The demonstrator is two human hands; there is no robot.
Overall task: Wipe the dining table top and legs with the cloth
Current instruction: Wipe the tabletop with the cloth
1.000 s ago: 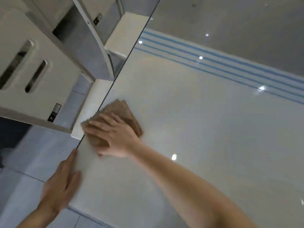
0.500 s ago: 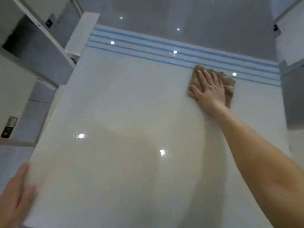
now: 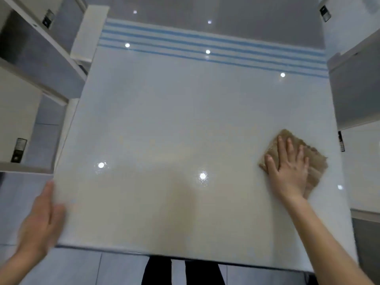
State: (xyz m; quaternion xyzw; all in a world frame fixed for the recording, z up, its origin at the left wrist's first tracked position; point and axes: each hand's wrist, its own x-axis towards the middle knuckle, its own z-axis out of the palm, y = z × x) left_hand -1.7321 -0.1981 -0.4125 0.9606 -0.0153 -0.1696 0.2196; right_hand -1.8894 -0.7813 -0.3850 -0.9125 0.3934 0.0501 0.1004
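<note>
cloth point(image 3: 312, 161) swept from far striped end to right edge of dining table point(image 3: 164, 120); pressed flat under right hand point(image 3: 290, 171), fingers straight. left hand point(image 3: 41, 221) laid open on near-left corner. soft, light cloth judged best held by flat palm.

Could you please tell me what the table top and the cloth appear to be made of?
The table top looks like glass or lacquered board, glossy white with blue stripes: it mirrors small lights. The cloth seems a soft terry or woven fabric, tan and matt, with fuzzy ribbed edges.
</note>
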